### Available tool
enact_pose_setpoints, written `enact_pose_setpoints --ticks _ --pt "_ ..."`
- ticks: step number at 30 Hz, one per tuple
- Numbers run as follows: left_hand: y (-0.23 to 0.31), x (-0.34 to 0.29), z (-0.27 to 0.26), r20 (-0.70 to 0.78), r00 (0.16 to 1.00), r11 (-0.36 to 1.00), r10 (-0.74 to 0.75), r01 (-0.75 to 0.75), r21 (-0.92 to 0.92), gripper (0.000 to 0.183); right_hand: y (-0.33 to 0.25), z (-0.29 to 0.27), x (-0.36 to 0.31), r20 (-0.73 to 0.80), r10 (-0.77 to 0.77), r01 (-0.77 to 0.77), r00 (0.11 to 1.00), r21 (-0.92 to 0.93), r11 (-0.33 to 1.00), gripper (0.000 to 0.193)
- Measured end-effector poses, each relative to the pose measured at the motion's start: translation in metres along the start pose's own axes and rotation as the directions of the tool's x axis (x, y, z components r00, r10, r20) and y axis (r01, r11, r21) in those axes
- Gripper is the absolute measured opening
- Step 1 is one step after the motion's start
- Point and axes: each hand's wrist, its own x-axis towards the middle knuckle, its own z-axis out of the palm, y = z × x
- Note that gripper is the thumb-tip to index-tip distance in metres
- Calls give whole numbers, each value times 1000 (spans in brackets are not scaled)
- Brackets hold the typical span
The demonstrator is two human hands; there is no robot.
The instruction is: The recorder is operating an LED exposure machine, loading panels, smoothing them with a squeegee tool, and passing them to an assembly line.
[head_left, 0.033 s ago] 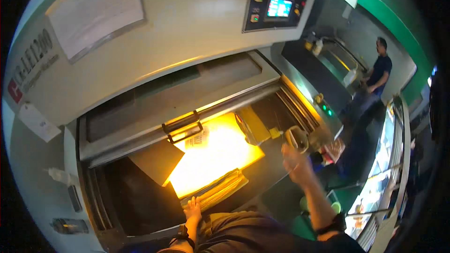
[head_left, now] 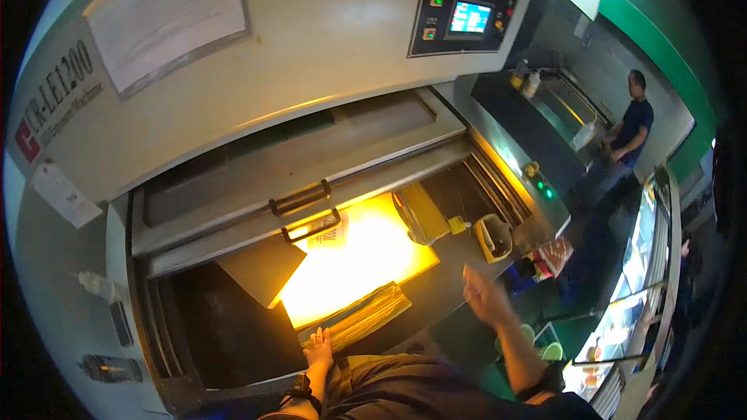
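Note:
My left hand (head_left: 317, 348) lies on the near left end of a long yellowish bundle of flat sheets or strips (head_left: 366, 317), its fingers stretched out over the edge. Beyond the bundle is a brightly lit yellow-white panel (head_left: 358, 257), its middle washed out by glare. My right hand (head_left: 486, 295) hangs in the air at the front edge of the machine bed, slightly blurred. Its fingers look partly extended, and I see nothing in them. Nearest to it is a small open yellowish box (head_left: 493, 238) with a dark inside.
A dark brown board (head_left: 264, 268) lies left of the panel, and another flat piece (head_left: 424, 214) to its right. Black handles (head_left: 311, 222) stick out from the machine's frame. A control screen (head_left: 470, 17) glows above. A person (head_left: 632, 120) stands at a far-right bench.
My right hand has drawn back from the small box, down toward my body, leaving the box in full view. My left hand stays on the bundle.

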Motion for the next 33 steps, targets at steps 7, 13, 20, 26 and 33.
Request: enact_pose_setpoints --ticks 7,13,20,26,33 --pt "43 -10 4 -155 977 973 -149 117 -201 83 366 64 -298 734 604 -441 312 -451 776 56" --pt "131 -23 -100 -744 663 978 80 -195 -69 76 461 18 -333 502 799 -832 331 -243 498 53" --pt "150 -26 -83 -31 999 1000 -31 31 -4 53 377 51 -185 649 144 -68 747 -140 988 48" --pt "180 -110 -68 78 995 997 -58 61 -40 84 261 119 -106 797 -262 109 544 243 964 42" --pt "232 -249 -219 -161 965 978 -207 201 -53 62 120 121 -1 630 -447 331 635 302 894 39"
